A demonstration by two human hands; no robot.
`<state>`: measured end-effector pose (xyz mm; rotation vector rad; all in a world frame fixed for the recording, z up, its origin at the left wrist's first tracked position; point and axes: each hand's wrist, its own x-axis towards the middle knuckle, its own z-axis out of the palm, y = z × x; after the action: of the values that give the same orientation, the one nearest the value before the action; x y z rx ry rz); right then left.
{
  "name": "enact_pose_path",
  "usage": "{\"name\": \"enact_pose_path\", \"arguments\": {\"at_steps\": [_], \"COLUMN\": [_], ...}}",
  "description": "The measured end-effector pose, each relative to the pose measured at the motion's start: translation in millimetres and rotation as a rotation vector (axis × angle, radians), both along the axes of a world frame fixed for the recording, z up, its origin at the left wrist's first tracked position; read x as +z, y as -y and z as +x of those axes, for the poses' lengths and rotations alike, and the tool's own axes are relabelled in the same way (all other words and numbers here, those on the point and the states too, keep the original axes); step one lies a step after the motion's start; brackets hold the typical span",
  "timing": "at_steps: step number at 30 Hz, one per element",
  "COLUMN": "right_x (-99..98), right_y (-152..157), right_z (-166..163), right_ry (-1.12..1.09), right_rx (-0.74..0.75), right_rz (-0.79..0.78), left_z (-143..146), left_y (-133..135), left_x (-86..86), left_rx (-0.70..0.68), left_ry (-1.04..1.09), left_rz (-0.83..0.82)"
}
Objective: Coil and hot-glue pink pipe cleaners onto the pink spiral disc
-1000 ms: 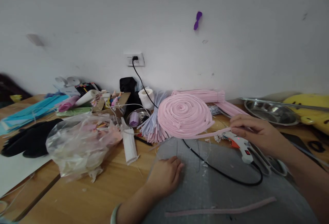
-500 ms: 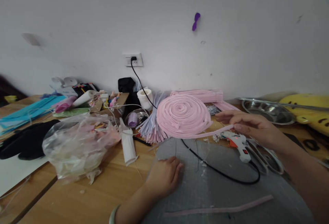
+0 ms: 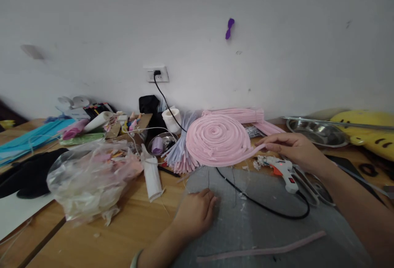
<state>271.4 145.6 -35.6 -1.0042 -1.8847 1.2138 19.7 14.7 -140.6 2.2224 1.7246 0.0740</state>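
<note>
A pink coil (image 3: pixel 219 140) of soft strip lies near the middle of the counter's back edge. The right hand (image 3: pixel 292 149) pinches the coil's strip end (image 3: pixel 257 149) and has drawn closer to the coil's rim than half a second ago. The left hand (image 3: pixel 195 212) rests loose, holding nothing, on a grey mat (image 3: pixel 261 227) at the front edge. A glue gun (image 3: pixel 285 170) and its black cord (image 3: pixel 267 207) lie between the hands. A stuffed clear bag (image 3: pixel 89 177) sits leftward and a steel bowl (image 3: pixel 317 133) rightward.
</note>
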Motion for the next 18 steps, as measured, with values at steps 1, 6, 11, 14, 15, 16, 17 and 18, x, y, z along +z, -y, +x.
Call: {"name": "enact_pose_path", "arguments": {"at_steps": [1, 6, 11, 14, 15, 16, 17, 18], "right_x": [-0.3, -1.1, -2.3, -2.6, -2.5, -2.6, -2.7, -3.0], "right_y": [-0.7, -1.0, 4.7, 15.4, 20.5, 26.0, 31.6, 37.0], "right_z": [-0.3, -4.9, -14.1, -23.1, -26.9, -31.1, -35.4, -39.7], "right_ry": [0.0, 0.016, 0.008, 0.015, 0.005, -0.011, -0.029, -0.05], "right_rx": [-0.001, 0.011, 0.075, 0.08, 0.073, 0.071, 0.074, 0.08], "right_rz": [-0.001, 0.0, -0.026, -0.062, -0.082, -0.103, -0.128, -0.153], "left_z": [-0.1, -6.8, -28.1, -45.0, -51.1, -57.3, -63.7, -69.8], "left_y": [-0.1, -3.0, -11.5, -18.6, -19.9, -19.8, -17.9, -13.7], "left_x": [0.9, 9.7, 21.5, 28.0, 30.2, 32.8, 35.9, 39.8], "left_rx": [0.001, 0.01, 0.052, 0.094, 0.098, 0.095, 0.089, 0.085], "left_ry": [-0.003, -0.017, -0.023, -0.006, 0.007, 0.023, 0.042, 0.06], "left_rz": [0.001, 0.0, 0.003, -0.01, -0.03, -0.058, -0.091, -0.125]}}
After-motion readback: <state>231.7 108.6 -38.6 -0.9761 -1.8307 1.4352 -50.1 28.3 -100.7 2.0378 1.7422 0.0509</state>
